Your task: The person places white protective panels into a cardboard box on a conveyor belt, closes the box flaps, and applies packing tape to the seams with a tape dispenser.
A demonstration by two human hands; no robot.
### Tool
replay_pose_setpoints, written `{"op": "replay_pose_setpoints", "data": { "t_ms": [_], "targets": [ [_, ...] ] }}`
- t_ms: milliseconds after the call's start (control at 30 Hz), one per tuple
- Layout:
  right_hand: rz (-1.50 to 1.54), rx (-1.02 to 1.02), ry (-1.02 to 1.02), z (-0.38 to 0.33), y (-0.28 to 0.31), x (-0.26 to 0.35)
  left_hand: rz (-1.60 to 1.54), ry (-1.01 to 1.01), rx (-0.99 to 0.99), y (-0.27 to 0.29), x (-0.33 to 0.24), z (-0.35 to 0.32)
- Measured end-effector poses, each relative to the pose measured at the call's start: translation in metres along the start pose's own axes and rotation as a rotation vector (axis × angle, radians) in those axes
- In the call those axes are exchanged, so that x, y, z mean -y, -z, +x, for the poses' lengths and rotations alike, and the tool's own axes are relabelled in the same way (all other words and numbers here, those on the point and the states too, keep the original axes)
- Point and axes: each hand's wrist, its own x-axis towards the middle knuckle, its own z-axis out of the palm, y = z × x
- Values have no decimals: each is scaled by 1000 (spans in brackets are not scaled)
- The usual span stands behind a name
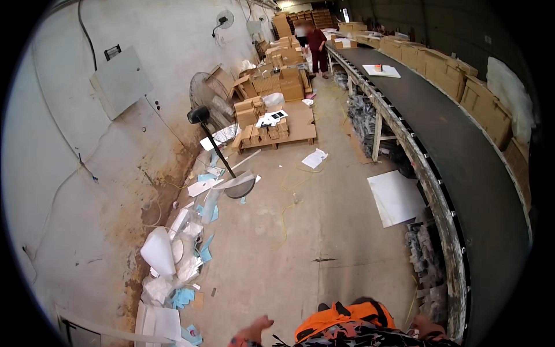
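Note:
My left hand (256,330) is low in the picture, over the concrete floor and left of my body. It looks loosely open, and I see nothing in it. At the lower right, my right hand (426,327) hangs beside the conveyor's near end; its fingers are too unclear to read. Between the two hands is bright orange cloth (341,319) at my front, above patterned clothing. The long dark conveyor belt (457,133) runs along my right side. Far up the belt lies a white sheet (383,71) with a small reddish object on it.
Cardboard boxes (442,69) line the belt's far side. A pedestal fan (209,115) stands by the left wall, with plastic and paper scraps (179,254) below. A pallet (300,124) carries cardboard stacks. A white board (396,198) leans near the conveyor frame. Two people (317,43) stand far off.

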Motion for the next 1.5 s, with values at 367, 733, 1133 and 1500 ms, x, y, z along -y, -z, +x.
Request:
{"op": "replay_pose_setpoints", "data": {
  "t_ms": [367,733,1133,1500],
  "targets": [
    [-484,279,297,67,30,246,-1280,-331,88,325,-302,205],
    [281,-546,1700,-253,456,632,-570,379,165,326,-215,246],
    [-3,-336,2192,-242,409,945,112,-182,277,574,-480,479],
    [121,-752,2260,-180,433,1131,230,-1527,-219,755,-861,529]
  ]
}}
